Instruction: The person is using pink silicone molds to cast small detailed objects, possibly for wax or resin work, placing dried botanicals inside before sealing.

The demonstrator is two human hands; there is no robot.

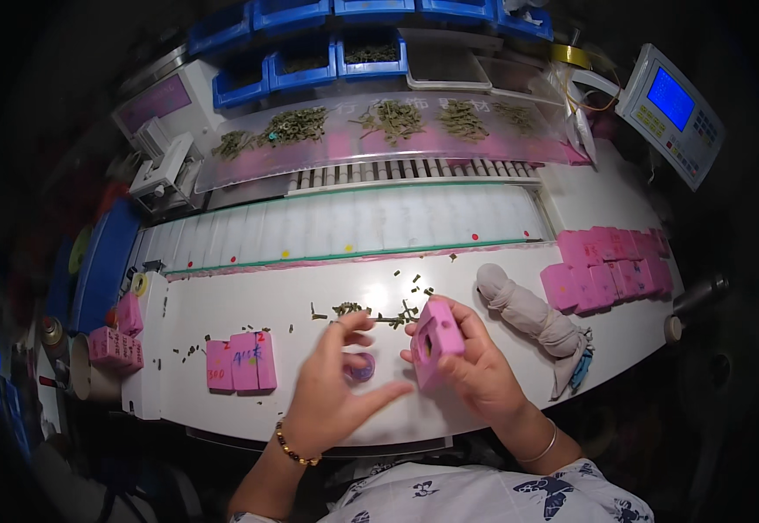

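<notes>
My right hand (475, 366) grips a pink block (432, 366) with a hollow in its face, tilted up above the table. To its left, my left hand (332, 388) has its thumb stretched out and its fingers bent, apart from the block. A small round purple thing (361, 367) shows beside the left fingers; whether they touch it is unclear. A thin dark stick-like piece (388, 320) appears beyond the left fingertips, among small scattered dark green pieces (406, 312) on the white table.
Pink blocks stand at the left (253, 362) and are stacked at the right (606, 270). A grey cloth bundle (528, 314) lies right of my hands. Behind are a row of white blocks (336, 227), a clear tray (353, 157) with green heaps, blue bins (301, 70) and a screen panel (671, 100).
</notes>
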